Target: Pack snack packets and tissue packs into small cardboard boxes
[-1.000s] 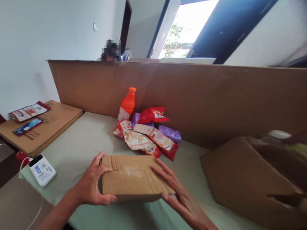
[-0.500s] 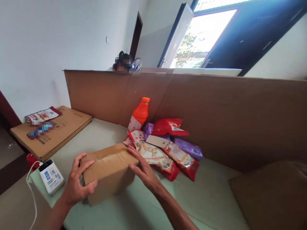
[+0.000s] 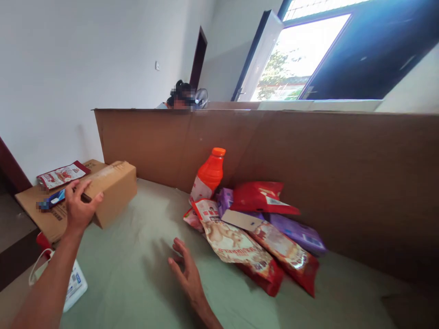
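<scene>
one oblong brown cardboard box [image 3: 115,196] is being clasped by your left hand [image 3: 81,207], fingers spread, near the far-left corner of the green-clothed table [image 3: 120,283]; your right hand [image 3: 188,272] is hovering half-open, empty. you're seemingly placing it; releasing is requiring firm support.

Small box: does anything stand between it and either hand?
Nothing visible does. The left hand grips the small box directly; from the right hand to it, only cloth shows. The snack bags lie off to the right.
</scene>
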A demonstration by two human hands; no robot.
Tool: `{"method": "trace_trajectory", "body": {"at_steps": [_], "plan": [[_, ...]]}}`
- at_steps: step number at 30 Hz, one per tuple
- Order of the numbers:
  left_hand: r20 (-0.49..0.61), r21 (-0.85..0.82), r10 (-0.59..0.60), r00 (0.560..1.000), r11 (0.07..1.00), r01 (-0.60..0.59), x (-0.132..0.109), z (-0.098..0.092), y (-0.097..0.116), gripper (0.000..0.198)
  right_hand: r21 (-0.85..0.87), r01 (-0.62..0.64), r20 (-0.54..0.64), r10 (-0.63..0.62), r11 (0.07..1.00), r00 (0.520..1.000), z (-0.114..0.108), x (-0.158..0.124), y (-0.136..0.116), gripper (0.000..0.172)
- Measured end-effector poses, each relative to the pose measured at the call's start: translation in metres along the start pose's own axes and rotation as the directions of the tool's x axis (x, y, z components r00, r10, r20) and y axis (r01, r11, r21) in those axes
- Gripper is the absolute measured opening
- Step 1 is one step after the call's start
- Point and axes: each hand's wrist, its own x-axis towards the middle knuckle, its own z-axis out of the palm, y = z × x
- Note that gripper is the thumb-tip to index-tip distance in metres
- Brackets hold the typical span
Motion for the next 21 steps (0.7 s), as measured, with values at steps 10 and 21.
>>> {"method": "trace_trajectory", "body": {"at_steps": [10, 21], "plan": [[0.087, 0.076, -0.085, 0.993, 0.994, 0.078, 0.083, 0.113, -0.060, 0.043, -0.029, 0.049, 0.000, -0.049, 0.998, 0.999, -0.005, -0.001, 0.000, 0.042], [0.168, 0.084, -0.081, 0.982, 0.994, 0.068, 0.106, 0.151, -0.061, 0.067, -0.076, 0.019, 0.046, -0.016, 0.997, 0.999, -0.012, -0.003, 0.000, 0.036]]}}
